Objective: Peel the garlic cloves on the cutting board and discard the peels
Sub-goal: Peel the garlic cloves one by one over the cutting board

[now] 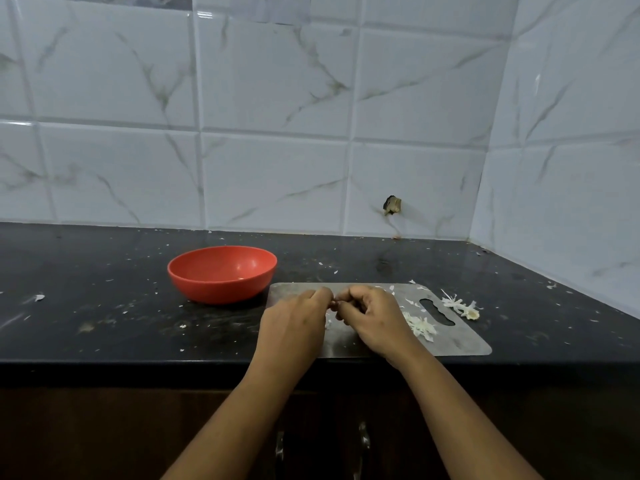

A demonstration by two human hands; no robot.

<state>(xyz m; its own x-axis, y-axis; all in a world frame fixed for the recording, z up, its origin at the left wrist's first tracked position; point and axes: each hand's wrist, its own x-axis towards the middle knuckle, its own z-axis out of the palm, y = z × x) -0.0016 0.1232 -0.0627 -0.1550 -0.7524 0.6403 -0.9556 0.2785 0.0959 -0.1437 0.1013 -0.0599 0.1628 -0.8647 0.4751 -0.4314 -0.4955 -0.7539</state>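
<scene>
My left hand (294, 318) and my right hand (372, 317) meet fingertip to fingertip over the steel cutting board (464, 341). Between the fingertips both hands pinch a small garlic clove (333, 304), which the fingers mostly hide. A heap of white garlic peels (420, 326) lies on the board just right of my right hand. A garlic stem with papery skin (462, 306) lies on the counter beyond the board's handle hole.
A red bowl (221, 273) stands on the black counter (104, 306) left of the board, with a pale bit inside it. Small peel flecks are scattered over the counter. Tiled walls close the back and right side. Cabinet handles show below the counter edge.
</scene>
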